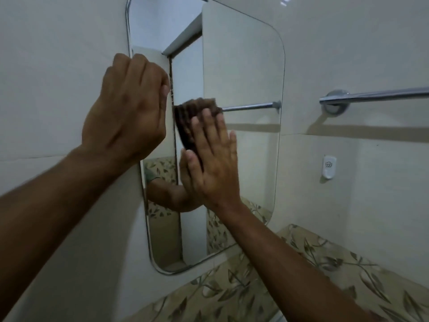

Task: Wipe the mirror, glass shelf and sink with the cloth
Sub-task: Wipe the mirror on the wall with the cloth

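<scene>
**Mirror under the cloth, shelf and sink yet to come**

The step in hand was the first of three: wiping the mirror (243, 89). The right hand (214, 163) lay flat, fingers spread wide, pressing the brown cloth (185, 122) against the glass just left of the frame's centre. It was no closed grip; the cloth was pinned between palm and mirror, its upper part showing above and left of the fingertips. Slight blur on the cloth suggested a stroke under way.

The left hand (127, 105), in the centre-left of the frame, was curled around the mirror's left edge, fingers bent narrow over the rim, apparently steadying it. Whether they pinched the edge or merely rested there could not be told.

The right and lower parts of the glass seemed still to need a pass. The next move would likely call for sliding the cloth rightward and down with even pressure, keeping the palm flat so the cloth did not slip out.

Neither glass shelf nor sink was in view. A towel rail (371, 95) sat on the wall at the right.
</scene>
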### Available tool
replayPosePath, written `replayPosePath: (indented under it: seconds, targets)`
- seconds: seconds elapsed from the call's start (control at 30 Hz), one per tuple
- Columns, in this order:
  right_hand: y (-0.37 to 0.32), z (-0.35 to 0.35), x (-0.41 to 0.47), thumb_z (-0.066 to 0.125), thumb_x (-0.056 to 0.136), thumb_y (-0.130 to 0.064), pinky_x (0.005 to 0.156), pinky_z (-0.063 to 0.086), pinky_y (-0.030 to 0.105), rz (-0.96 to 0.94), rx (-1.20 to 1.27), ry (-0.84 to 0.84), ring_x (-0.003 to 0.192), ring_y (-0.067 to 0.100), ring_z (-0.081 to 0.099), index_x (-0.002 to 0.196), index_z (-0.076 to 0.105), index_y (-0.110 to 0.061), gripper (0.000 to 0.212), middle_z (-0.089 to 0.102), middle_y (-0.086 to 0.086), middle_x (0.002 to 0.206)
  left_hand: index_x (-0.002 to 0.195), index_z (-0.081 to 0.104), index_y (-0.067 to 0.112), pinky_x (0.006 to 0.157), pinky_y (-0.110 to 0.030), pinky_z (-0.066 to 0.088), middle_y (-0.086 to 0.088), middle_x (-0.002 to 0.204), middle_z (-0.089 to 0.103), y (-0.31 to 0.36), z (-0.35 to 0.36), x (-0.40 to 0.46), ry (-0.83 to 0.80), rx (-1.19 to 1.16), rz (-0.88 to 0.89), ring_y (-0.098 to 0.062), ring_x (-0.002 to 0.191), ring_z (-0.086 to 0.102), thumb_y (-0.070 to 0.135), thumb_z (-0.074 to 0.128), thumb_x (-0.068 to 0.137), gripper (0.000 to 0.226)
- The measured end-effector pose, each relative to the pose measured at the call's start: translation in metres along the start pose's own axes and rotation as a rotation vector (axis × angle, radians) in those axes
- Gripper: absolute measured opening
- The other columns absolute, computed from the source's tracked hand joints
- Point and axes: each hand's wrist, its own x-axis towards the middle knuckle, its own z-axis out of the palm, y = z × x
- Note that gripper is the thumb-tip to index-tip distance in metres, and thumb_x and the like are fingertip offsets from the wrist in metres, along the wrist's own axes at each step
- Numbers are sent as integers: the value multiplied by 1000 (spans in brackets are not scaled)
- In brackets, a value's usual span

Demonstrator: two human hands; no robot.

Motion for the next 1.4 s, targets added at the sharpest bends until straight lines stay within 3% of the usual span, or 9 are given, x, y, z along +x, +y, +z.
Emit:
replayPosePath:
  seconds: [0.23, 0.43, 0.57, 0.7, 0.8, 0.9, 1.13, 1.2, 1.4]
  targets:
    - [99, -12, -11, 22, 105, -42, 125, 15, 54, 515, -1, 157, 157, 12, 3, 161, 15, -21, 60, 11, -3, 170, 98, 43, 4, 68, -41, 23, -17, 89, 38, -2, 9, -2, -59, 199, 66, -28, 80, 27, 10, 29, 105, 17]
    - [94, -8, -11, 25, 105, -40, 126, 15, 51, 643, 63, 205, 158, 16, 4, 160, 15, -19, 60, 11, -1, 170, 98, 43, 3, 69, -48, 32, -20, 90, 40, -7, 14, -3, -90, 214, 80, -33, 80, 33, 14, 26, 105, 22]
    - [29, 3, -22, 27, 105, -39, 125, 15, 55, 487, 74, 152, 158, 19, 1, 161, 11, -22, 61, 8, -1, 170, 99, 43, 2, 71, -50, 33, -19, 91, 41, -7, 15, -4, -87, 217, 95, -33, 81, 35, 15, 23, 107, 26]
    - [-44, 19, -50, 35, 105, -43, 125, 8, 56, 153, 85, -9, 158, 27, 4, 161, 18, -20, 62, 7, 1, 171, 100, 45, 2, 71, -47, 28, -19, 91, 40, -6, 12, -7, -70, 254, 131, -32, 82, 34, 13, 21, 107, 28]
    - [-61, 22, -65, 49, 103, -40, 123, 14, 58, -5, 51, -56, 157, 28, 11, 159, 28, -20, 63, 14, 2, 170, 98, 47, 3, 71, -44, 24, -19, 90, 41, -4, 7, -7, -17, 197, 90, -30, 81, 31, 11, 26, 106, 23]
    - [-42, 14, -67, 43, 104, -43, 121, 10, 64, 8, 34, -79, 158, 26, 9, 159, 25, -27, 61, 13, -1, 170, 95, 47, 5, 71, -43, 24, -17, 89, 42, -2, 3, -7, -7, 120, 51, -29, 81, 31, 7, 32, 103, 17]
    - [-20, 1, -80, 30, 107, -38, 122, 12, 63, 484, 72, 5, 158, 24, -5, 159, -1, -35, 61, 1, -2, 171, 93, 49, 5, 70, -42, 30, -16, 90, 47, 2, -5, -5, -57, 16, -5, -30, 83, 39, 4, 37, 95, 12]
    - [-39, 1, -90, 30, 107, -38, 123, 12, 62, 441, 76, -42, 158, 27, -5, 160, 0, -32, 61, 0, 0, 171, 93, 52, 4, 72, -42, 33, -17, 91, 50, 6, -9, -4, -68, -38, -27, -31, 84, 41, 6, 37, 96, 15]
    - [-68, -6, -118, 55, 103, -34, 119, 24, 61, -66, 57, -226, 156, 36, 14, 157, 27, -22, 63, 19, 6, 167, 97, 55, 0, 83, -42, 37, -18, 97, 53, 14, -24, -32, -140, -253, -138, -32, 91, 43, 9, 39, 99, 18]
